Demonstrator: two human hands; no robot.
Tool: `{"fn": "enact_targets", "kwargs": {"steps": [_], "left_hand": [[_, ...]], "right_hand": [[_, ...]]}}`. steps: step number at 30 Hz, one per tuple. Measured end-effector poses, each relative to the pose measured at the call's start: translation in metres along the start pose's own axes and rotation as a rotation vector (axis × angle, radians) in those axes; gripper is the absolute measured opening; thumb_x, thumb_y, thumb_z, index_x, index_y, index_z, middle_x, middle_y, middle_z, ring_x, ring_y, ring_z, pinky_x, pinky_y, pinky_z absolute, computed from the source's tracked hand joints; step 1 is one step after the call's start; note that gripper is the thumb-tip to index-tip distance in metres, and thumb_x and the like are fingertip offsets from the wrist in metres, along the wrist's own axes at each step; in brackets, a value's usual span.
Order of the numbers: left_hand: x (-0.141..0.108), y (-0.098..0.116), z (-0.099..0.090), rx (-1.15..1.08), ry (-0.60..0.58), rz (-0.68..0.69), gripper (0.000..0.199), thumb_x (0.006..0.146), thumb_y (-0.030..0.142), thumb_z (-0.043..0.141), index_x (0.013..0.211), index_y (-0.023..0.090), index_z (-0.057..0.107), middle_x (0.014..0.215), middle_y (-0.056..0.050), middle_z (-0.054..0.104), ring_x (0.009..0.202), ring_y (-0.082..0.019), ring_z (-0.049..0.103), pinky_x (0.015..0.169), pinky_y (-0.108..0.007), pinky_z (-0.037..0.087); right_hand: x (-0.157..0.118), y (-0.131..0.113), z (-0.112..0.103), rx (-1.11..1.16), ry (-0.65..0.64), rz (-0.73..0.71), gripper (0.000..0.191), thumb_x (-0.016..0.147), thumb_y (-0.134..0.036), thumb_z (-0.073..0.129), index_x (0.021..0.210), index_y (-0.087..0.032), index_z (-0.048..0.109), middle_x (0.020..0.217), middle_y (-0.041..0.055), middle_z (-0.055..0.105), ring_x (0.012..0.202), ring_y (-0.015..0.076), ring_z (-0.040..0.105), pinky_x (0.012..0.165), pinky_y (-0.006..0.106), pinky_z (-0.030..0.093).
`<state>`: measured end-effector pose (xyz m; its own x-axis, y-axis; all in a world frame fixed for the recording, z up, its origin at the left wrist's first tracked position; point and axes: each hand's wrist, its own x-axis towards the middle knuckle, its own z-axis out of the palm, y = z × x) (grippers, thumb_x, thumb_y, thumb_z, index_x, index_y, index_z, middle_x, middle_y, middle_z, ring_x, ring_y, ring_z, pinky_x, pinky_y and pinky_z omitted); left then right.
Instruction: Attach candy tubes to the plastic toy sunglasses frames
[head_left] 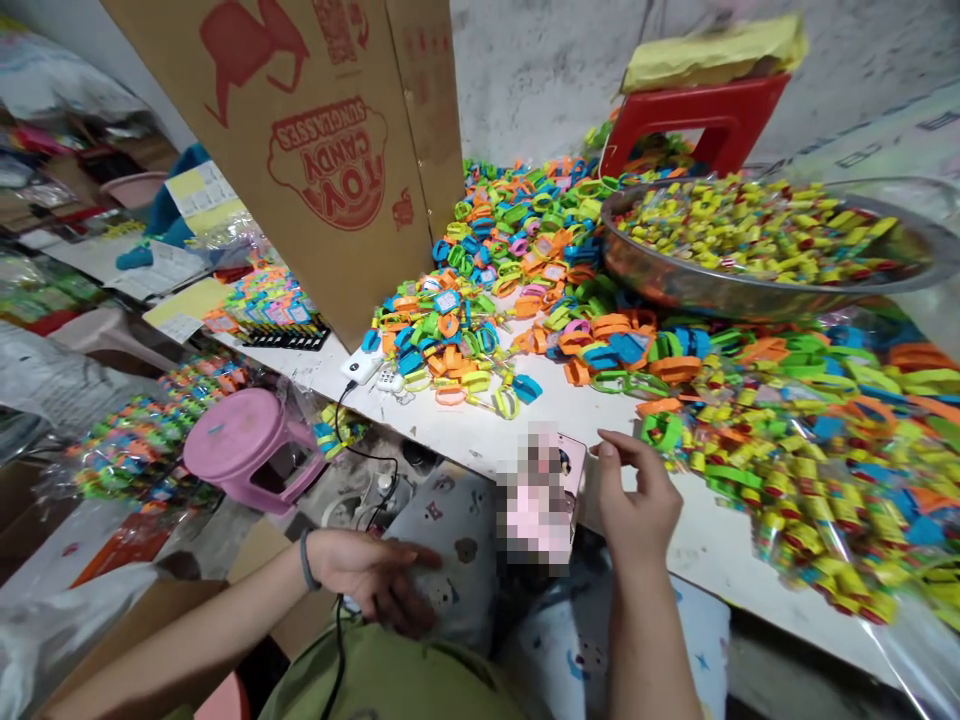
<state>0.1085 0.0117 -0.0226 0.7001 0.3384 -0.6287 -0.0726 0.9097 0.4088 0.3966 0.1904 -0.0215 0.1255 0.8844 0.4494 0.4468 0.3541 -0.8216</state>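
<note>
My left hand (375,575) hangs over my lap with its fingers spread loosely and nothing in it. Above the table's front edge, my right hand (637,490) is half curled, its index finger and thumb apart; I see nothing held. Just left of it, a flat pink item like a phone in a case (574,470) lies at the table edge, mostly blurred out. Beyond my right hand, a heap of colourful plastic toy watches (615,345) covers the white table (480,435). Small yellow candy tubes (802,540) lie piled to the right.
A tall cardboard box (360,270) stands on the table at the left. A steel basin (690,285) of yellow candies sits back right, before a red stool (697,115). A white power bank (360,367) with a cable lies near the edge. A pink stool (236,435) stands lower left.
</note>
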Motion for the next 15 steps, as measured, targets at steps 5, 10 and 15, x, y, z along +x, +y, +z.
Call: {"fn": "enact_targets", "kwargs": {"steps": [5, 10, 15], "left_hand": [[0.029, 0.005, 0.001, -0.105, 0.035, 0.014, 0.044, 0.088, 0.051, 0.055, 0.126, 0.029, 0.056, 0.106, -0.006, 0.072, 0.097, -0.022, 0.068, 0.084, -0.037, 0.046], [0.066, 0.014, 0.015, -0.144, -0.024, 0.108, 0.037, 0.089, 0.044, 0.052, 0.124, 0.032, 0.059, 0.125, -0.004, 0.063, 0.121, -0.026, 0.057, 0.086, -0.043, 0.047], [0.081, 0.008, 0.031, 0.337, 0.058, 0.177, 0.036, 0.092, 0.043, 0.045, 0.122, 0.033, 0.061, 0.127, -0.003, 0.063, 0.12, -0.025, 0.059, 0.083, -0.042, 0.049]], "right_hand": [[-0.004, -0.009, 0.005, 0.055, -0.012, -0.01, 0.022, 0.088, -0.035, 0.057, 0.095, -0.018, 0.07, 0.082, 0.0061, 0.069, 0.075, 0.0201, 0.062, 0.076, 0.035, 0.048], [-0.013, -0.024, 0.015, 0.11, -0.115, -0.058, 0.019, 0.089, -0.033, 0.057, 0.095, -0.02, 0.07, 0.083, 0.0056, 0.07, 0.076, 0.0194, 0.064, 0.074, 0.033, 0.05], [-0.018, -0.034, 0.019, 0.113, -0.194, -0.138, 0.018, 0.091, -0.031, 0.056, 0.095, -0.02, 0.07, 0.084, 0.0055, 0.071, 0.076, 0.0199, 0.066, 0.075, 0.034, 0.053]]}}
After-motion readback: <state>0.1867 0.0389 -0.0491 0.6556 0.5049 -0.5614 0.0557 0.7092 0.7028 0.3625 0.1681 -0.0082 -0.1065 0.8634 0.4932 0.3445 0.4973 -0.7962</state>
